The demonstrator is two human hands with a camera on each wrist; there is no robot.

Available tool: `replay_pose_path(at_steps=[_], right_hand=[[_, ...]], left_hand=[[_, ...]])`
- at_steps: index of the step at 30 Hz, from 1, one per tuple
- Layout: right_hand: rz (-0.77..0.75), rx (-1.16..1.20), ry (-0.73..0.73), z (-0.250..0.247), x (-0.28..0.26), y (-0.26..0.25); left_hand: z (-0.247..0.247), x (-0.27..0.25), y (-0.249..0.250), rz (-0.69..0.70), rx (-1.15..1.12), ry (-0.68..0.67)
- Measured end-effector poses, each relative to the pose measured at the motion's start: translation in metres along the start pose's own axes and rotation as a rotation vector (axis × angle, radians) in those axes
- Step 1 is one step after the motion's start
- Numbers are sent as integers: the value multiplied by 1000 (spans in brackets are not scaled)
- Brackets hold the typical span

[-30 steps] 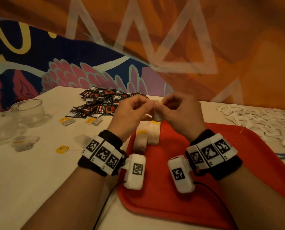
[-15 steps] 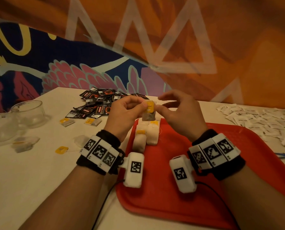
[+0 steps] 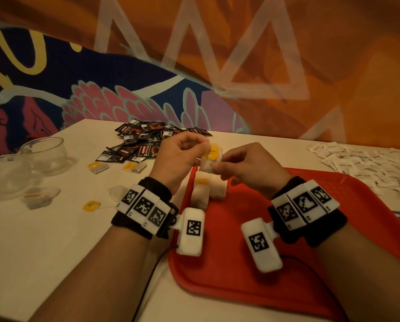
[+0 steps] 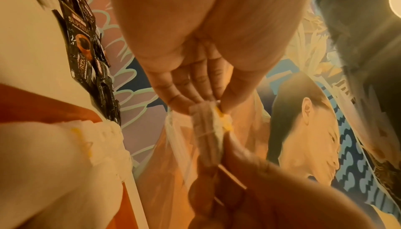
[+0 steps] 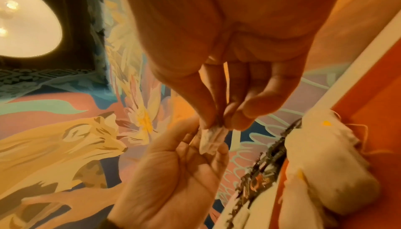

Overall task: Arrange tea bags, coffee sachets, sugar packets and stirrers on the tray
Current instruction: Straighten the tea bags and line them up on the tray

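Both hands hold one tea bag with a yellow tag above the far left corner of the red tray. My left hand pinches its upper left edge; my right hand pinches its lower right corner. The left wrist view shows the same tea bag between thumb and fingers, and the right wrist view shows the tea bag pinched by the fingertips. Tea bags lie side by side on the tray just below. Black coffee sachets are piled at the back.
White sugar packets are spread over the table at the right. Two glass bowls stand at the left. Loose tea bags and a yellow tag lie on the table left of the tray. A painted wall rises behind.
The tea bag has turned from upright to tilted flatter, its yellow tag now facing up. My right hand has closed its fingers onto the bag's corner.
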State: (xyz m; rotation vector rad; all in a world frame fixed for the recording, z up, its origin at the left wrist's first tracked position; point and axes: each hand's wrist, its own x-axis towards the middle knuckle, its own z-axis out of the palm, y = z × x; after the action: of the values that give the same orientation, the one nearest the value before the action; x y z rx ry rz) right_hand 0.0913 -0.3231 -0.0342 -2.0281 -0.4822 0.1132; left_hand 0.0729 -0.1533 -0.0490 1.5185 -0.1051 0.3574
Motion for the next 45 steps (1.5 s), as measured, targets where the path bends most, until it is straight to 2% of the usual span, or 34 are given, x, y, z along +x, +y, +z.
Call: replay_pose_path(at_steps=[5, 8, 17, 26, 32, 35, 39, 45], right_hand=[[302, -176, -173, 1, 10, 10], [423, -201, -259, 2, 8, 15], [505, -168, -274, 9, 5, 23], [455, -286, -309, 10, 2, 19], [344, -531, -234, 0, 3, 12], [254, -721, -223, -9, 0, 5], [191, -756, -237, -14, -4, 0], [84, -670, -271, 2, -4, -11]], left_hand=[[-11, 7, -2, -95, 13, 143], [-16, 10, -3, -127, -14, 202], [-20, 12, -7, -180, -25, 228], [-20, 15, -11, -181, 46, 268], [-27, 18, -12, -250, -48, 274], [-37, 16, -5, -258, -15, 279], [-66, 11, 17, -227, 218, 250], [-141, -2, 60, -233, 830, 229]])
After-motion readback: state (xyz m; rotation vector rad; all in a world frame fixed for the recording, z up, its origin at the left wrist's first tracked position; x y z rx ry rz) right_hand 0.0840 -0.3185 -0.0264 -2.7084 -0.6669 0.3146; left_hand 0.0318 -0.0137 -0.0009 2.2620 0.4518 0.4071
